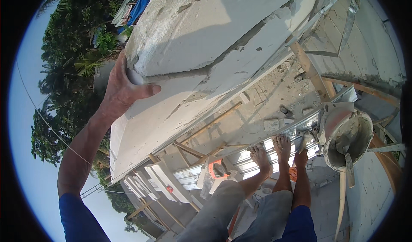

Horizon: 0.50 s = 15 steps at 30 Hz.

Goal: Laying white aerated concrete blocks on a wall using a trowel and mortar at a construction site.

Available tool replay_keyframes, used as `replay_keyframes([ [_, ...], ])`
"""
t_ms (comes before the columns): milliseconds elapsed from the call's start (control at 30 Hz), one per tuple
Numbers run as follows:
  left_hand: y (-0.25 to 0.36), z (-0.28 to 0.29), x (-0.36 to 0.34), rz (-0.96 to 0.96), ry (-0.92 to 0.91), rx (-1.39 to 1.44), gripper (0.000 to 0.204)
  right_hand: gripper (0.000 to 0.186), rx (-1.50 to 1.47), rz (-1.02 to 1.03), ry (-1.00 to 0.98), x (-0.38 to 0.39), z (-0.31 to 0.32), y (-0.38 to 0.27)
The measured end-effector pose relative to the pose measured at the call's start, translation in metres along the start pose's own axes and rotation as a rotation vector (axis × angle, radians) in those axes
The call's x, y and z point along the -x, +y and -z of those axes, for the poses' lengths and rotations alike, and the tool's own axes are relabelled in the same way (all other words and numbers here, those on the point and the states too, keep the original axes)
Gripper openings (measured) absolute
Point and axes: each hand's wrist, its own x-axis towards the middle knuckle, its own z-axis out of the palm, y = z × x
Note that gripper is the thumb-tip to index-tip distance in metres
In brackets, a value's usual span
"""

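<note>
My left hand [122, 87] holds the left edge of a pale block wall [184, 92], its thumb lying on the wall's face and its other fingers partly hidden along the edge. A mortar-filled gap runs across that wall. Low at the right, my right hand [301, 157] is closed round a mortar-smeared tool [307, 140] whose kind I cannot make out. Just right of it hangs or stands a mortar-caked bucket [328, 130], with a trowel [349, 169] resting in its mouth. My bare feet [271, 152] are on a ribbed metal plank [249, 167] beside the right hand.
An orange-rimmed container [219, 169] sits on the plank left of my feet. Below lies a floor [257, 109] strewn with rubble and timber. A wooden post [309, 68] and metal strips stand at the right. Trees [64, 92] and a thin wire are on the left.
</note>
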Motion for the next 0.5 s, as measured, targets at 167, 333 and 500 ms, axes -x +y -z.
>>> replay_keyframes([
  [167,-0.003,0.005,0.002,0.030,-0.022,-0.057,0.111,0.041,0.035,0.039,0.067,0.011,0.006,0.006],
  [333,-0.022,0.012,-0.001,-0.037,-0.091,0.144,0.111,0.034,0.029,-0.115,0.123,0.072,0.060,-0.017],
  [500,-0.034,0.010,-0.008,-0.184,-0.033,-0.044,0.101,0.040,0.112,-0.131,0.080,0.165,0.123,-0.009],
])
